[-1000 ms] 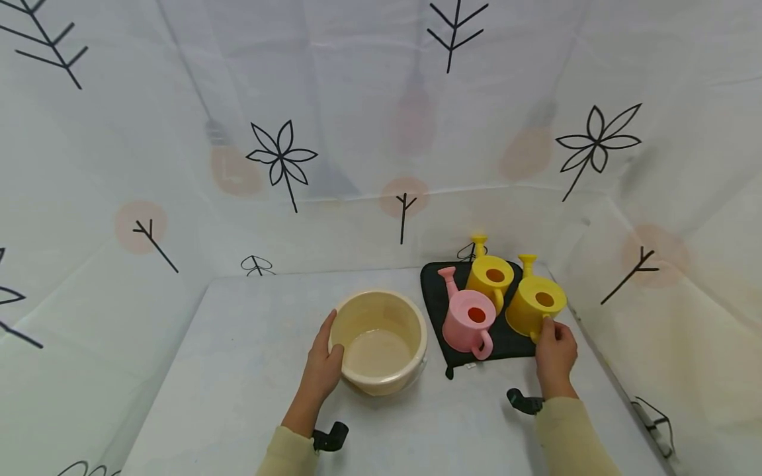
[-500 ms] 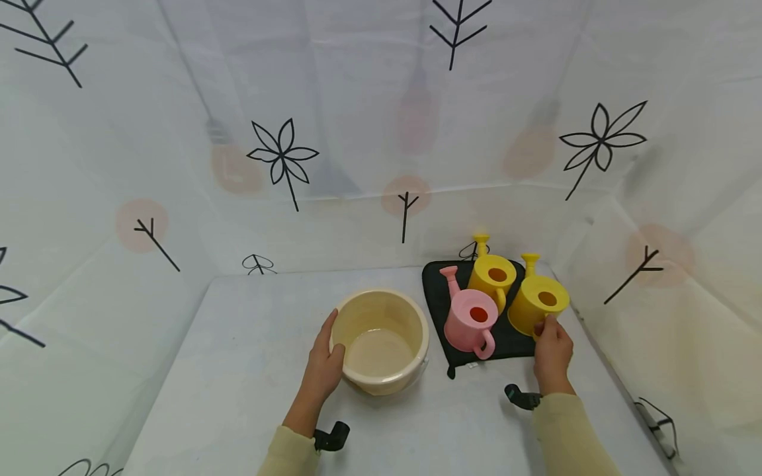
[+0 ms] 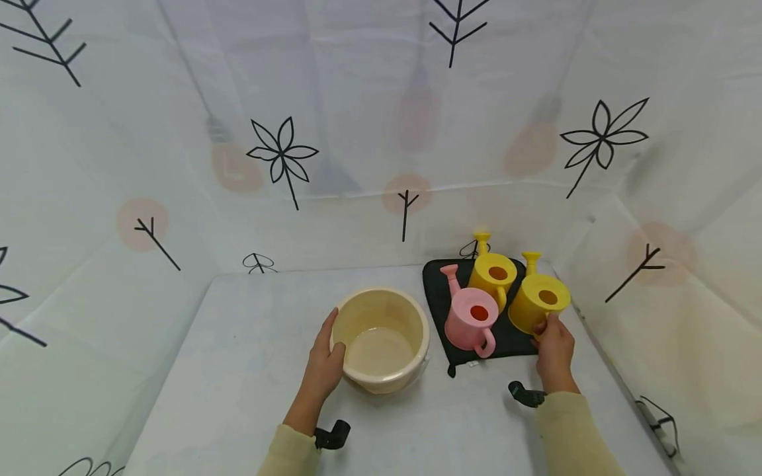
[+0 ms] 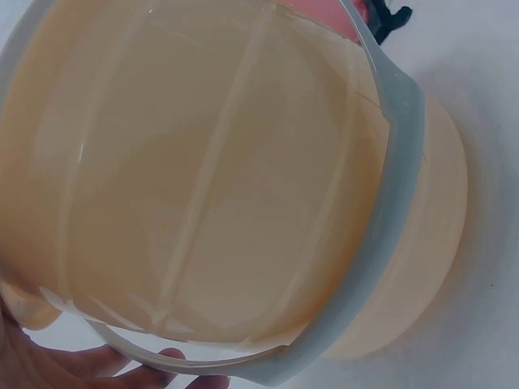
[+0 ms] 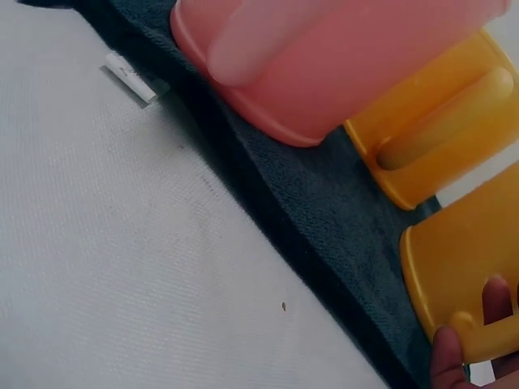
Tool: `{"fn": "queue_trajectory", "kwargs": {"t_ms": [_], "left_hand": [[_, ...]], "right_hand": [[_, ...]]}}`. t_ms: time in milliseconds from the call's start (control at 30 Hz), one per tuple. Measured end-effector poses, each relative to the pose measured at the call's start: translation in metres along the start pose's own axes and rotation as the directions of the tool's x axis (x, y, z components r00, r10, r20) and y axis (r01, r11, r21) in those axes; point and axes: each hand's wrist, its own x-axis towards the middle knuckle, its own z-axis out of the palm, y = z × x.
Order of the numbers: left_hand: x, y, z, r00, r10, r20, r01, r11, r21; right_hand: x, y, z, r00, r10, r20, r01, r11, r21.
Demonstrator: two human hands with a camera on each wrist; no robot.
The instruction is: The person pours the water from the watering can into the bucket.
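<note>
My left hand (image 3: 321, 370) holds the left side of a cream bucket (image 3: 381, 350), thumb at the rim. In the left wrist view its fingers (image 4: 142, 377) are at the pale bail handle (image 4: 397, 162), below the bucket wall. On the right, my right hand (image 3: 555, 357) pinches the handle (image 5: 495, 339) of a yellow toy watering can (image 3: 526, 309), which stands on a dark mat (image 3: 437, 307). A pink watering can (image 3: 464, 330) and a second yellow watering can (image 3: 481, 280) stand beside it on the mat, their spouts pointing to the back.
The white table (image 3: 238, 370) ends at a patterned cloth wall (image 3: 345, 231) behind and on both sides. A small loop (image 3: 452, 371) sticks out from the mat's front corner, with a white tag (image 5: 130, 77) close by.
My right fingers have shifted slightly and now cover more of the yellow watering can's handle. The bucket, the left hand and the other cans stay as they were.
</note>
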Motion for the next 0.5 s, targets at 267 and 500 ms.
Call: {"fn": "queue_trajectory", "kwargs": {"t_ms": [267,500], "left_hand": [[0.001,0.0,0.0,1.0,0.008,-0.002,-0.008,1.0,-0.005],[0.001,-0.001,0.0,1.0,0.012,-0.003,-0.013,1.0,-0.013]], "right_hand": [[0.012,0.012,-0.003,0.999,-0.037,0.02,0.036,0.999,0.027],[0.046,0.045,-0.004,0.996,-0.081,0.025,0.077,0.99,0.118]]}}
